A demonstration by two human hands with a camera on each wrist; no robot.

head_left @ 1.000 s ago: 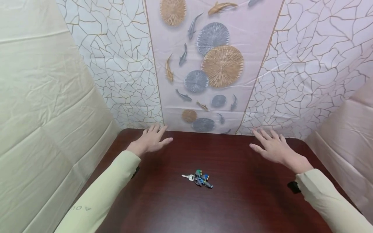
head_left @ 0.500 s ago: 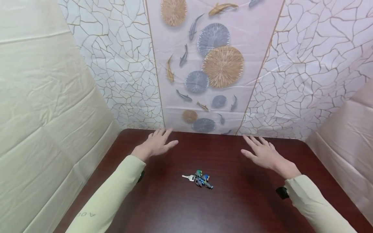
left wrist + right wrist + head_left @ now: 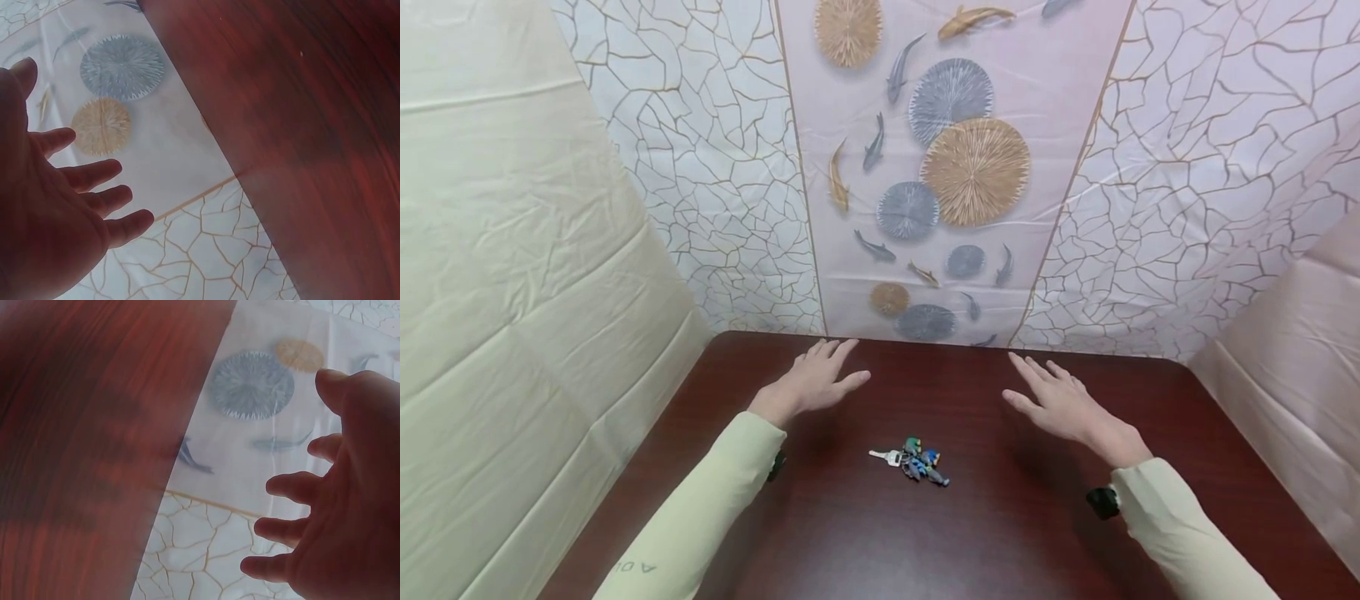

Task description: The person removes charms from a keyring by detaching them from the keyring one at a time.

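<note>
A silver key (image 3: 887, 457) lies on the dark red-brown table, joined to a bunch of small keychain figures (image 3: 921, 463) in green, blue and grey. My left hand (image 3: 811, 382) hovers over the table beyond and to the left of the key, fingers spread and palm down. On the other side, my right hand (image 3: 1067, 408) is held in the same way, to the right of the keychain. Neither hand holds anything. In the left wrist view the left fingers (image 3: 94, 175) are straight and apart; the right fingers (image 3: 284, 487) look alike in the right wrist view.
The wooden table (image 3: 880, 533) ends at a patterned cloth backdrop (image 3: 925, 250) with printed fish and round shapes. Beige cloth walls stand at the left (image 3: 550, 350) and right (image 3: 1292, 358). Dark bands (image 3: 1102, 502) sit at the wrists.
Both hands have drifted inward toward each other and slightly nearer to the body, still spread. The key and its figures have stayed where they were.
</note>
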